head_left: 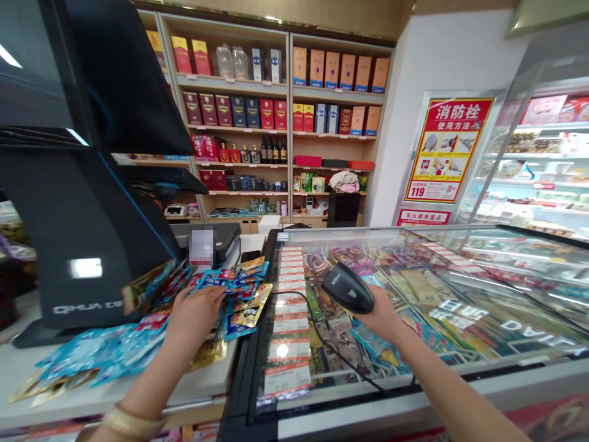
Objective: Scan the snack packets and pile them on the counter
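My right hand (381,314) is wrapped round a black barcode scanner (348,287), held above the glass lid of the freezer. The scanner's cord hangs in a loop over the glass. On the counter to the left, my left hand (199,310) rests in a pile of small shiny snack packets, its fingers curled and pinching a packet (223,277) among them. Gold-and-blue packets (251,307) lie just right of those fingers. Light-blue packets (124,351) spread out left of my forearm. The fingertips are partly hidden by the packets.
A large black checkout terminal (92,258) stands on the left of the counter (202,390). The glass-topped freezer (294,423) fills the right side, with price labels (289,350) along its edge. Behind are shelves of boxed bottles (246,112) and a red fire-hydrant notice (450,150).
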Available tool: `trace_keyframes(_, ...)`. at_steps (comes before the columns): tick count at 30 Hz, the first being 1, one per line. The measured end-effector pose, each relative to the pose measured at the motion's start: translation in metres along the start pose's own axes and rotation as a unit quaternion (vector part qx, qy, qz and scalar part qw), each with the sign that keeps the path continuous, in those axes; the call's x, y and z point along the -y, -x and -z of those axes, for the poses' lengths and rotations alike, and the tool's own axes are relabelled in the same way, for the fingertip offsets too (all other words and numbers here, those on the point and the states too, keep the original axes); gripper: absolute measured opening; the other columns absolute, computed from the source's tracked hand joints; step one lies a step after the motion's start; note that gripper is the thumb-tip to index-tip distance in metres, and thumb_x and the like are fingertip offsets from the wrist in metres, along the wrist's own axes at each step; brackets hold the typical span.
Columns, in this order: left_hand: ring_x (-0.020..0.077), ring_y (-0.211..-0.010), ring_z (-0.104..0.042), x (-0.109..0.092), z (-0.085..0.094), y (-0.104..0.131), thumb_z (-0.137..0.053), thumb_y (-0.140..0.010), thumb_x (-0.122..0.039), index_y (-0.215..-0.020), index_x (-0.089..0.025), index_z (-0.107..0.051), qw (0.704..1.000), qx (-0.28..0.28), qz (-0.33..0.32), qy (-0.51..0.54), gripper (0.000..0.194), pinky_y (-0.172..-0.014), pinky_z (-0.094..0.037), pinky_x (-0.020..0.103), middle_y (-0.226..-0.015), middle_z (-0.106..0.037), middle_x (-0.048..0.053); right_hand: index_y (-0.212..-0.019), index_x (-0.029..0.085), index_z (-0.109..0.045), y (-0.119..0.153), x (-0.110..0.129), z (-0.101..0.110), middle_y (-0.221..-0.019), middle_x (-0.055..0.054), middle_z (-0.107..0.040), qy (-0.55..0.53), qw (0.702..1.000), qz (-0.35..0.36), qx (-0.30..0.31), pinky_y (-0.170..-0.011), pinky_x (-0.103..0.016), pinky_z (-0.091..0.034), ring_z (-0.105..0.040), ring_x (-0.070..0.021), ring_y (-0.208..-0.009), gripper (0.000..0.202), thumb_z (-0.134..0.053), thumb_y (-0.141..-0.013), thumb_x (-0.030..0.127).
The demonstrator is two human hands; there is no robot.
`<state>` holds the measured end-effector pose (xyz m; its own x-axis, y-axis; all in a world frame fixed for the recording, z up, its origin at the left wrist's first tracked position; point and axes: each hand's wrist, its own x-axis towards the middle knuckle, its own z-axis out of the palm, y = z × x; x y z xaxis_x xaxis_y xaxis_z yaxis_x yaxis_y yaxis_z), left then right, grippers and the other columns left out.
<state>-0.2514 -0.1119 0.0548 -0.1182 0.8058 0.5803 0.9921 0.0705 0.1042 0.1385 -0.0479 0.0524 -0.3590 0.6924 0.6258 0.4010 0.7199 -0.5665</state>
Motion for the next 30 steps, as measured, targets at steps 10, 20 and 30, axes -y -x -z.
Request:
trace_keyframes(10, 0.0216, -0.061, -0.064, -0.045, 0.009, 0.002, -0.065, -0.064, -0.049, -0.088, -0.018, -0.075, 0.859, -0.103, 0.297, 0.405, 0.041, -0.057, -0.053, 0.033, -0.069, -0.071, 0.004, -0.082, 0.020, -0.068, -0.011, -0.017, -0.029, -0.074, -0.003, -0.070, -0.006, 0.999, -0.004, 0.036, -0.064, -0.028, -0.047, -0.061, -0.0204, -0.068, 0.015, -0.067, -0.070, 0.030)
trace_keyframes(20, 0.0158, -0.061, -0.060, -0.104, -0.040, -0.002, -0.073, -0.055, -0.048, -0.091, -0.013, -0.070, 0.700, -0.068, 0.377, 0.603, 0.051, -0.057, -0.053, 0.031, -0.072, -0.067, 0.003, -0.083, 0.019, -0.067, -0.021, -0.017, -0.035, -0.077, -0.003, -0.070, 0.003, 0.998, 0.011, 0.057, -0.065, -0.025, -0.045, -0.062, -0.0185, -0.068, 0.014, -0.066, -0.071, 0.027)
trace_keyframes(30, 0.0230, -0.079, -0.063, -0.097, -0.047, -0.005, -0.041, -0.084, -0.041, -0.092, -0.019, -0.064, 0.937, -0.072, 0.168, 0.299, 0.033, -0.078, -0.049, 0.035, -0.086, -0.070, 0.007, -0.100, 0.024, -0.069, -0.014, -0.013, -0.032, -0.092, -0.004, -0.074, 0.140, 0.975, 0.046, 0.168, -0.070, -0.027, -0.044, -0.068, -0.0239, -0.087, 0.033, -0.062, -0.067, 0.025)
